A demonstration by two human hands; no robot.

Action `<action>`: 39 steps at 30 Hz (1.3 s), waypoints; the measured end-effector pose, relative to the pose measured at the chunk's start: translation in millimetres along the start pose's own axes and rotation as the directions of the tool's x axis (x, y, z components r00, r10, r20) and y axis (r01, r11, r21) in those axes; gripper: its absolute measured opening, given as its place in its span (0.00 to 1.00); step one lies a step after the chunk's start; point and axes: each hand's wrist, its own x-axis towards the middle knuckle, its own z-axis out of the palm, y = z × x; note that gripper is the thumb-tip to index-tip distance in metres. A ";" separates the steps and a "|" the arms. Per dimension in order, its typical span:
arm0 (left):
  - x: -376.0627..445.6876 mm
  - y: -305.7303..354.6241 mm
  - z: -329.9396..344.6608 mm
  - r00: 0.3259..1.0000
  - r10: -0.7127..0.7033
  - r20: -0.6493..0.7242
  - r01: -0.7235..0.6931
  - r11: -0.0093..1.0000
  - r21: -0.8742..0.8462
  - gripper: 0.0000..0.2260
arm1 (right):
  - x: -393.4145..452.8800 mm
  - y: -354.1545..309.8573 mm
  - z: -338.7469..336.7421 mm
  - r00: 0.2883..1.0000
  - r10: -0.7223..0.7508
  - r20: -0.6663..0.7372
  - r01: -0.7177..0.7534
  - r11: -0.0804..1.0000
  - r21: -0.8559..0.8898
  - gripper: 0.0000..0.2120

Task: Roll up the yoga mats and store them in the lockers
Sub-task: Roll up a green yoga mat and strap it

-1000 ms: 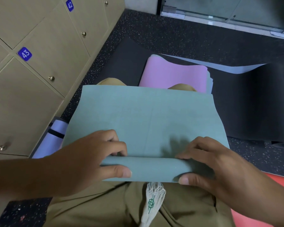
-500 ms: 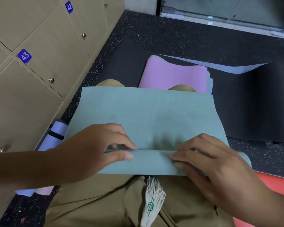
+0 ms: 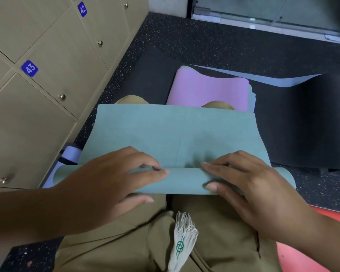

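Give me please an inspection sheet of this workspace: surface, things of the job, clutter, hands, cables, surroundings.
Surface: dark speckled floor; the work is done on the person's lap.
Job's things: teal mat lies across the knees, its near edge rolled into a thin tube; pink mat lies beyond the knees on a black mat; a rolled lilac mat lies by the lockers.
Clutter: fringed white cloth on the lap.
Hands: left hand and right hand both curl round the roll.
Cables: nothing seen.
Surroundings: locker doors numbered 42 and 43, all closed; red surface at the right.
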 end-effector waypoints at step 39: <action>29.8 -47.9 2.9 0.998 0.061 -0.008 -0.059 0.984 0.169 0.29 | 20.8 16.0 7.6 0.989 -0.075 -0.131 0.053 0.985 -0.163 0.17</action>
